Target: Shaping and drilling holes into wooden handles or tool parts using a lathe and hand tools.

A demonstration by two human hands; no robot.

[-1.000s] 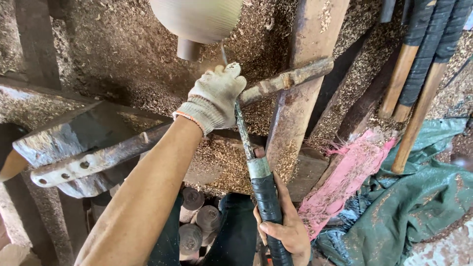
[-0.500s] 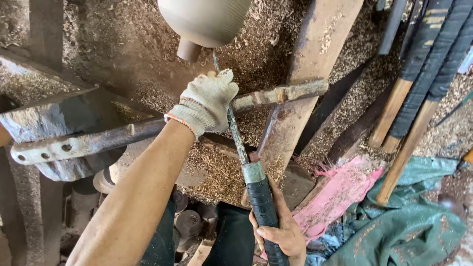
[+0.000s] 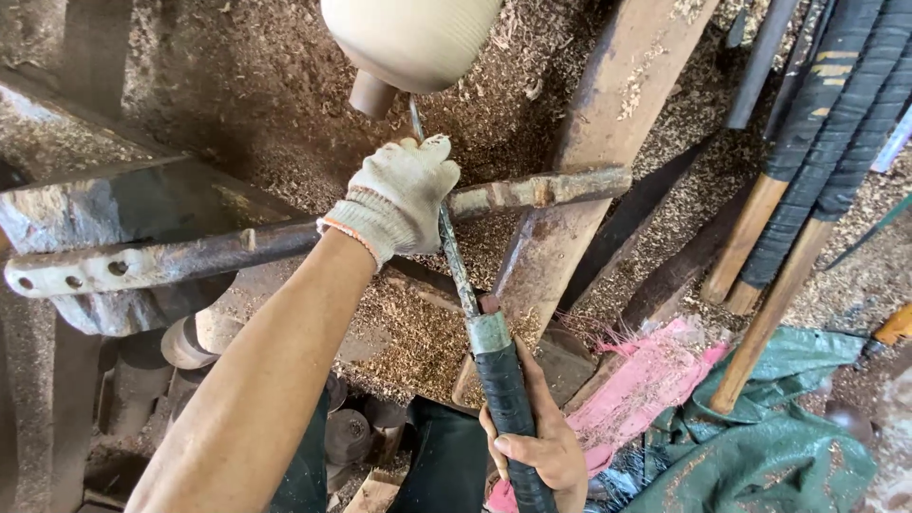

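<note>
Now my gloved left hand has its fingers clamped over the rusty tool rest and the turning chisel — tip near the pale wooden workpiece — while my right hand grips its black-wrapped handle.

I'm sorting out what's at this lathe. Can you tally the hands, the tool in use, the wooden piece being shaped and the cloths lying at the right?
Hands: 2, gloved left hand, bare right hand
Turning chisel: 1
Pale wooden workpiece: 1
Cloths: 2, pink cloth, green cloth
Total: 6
</note>
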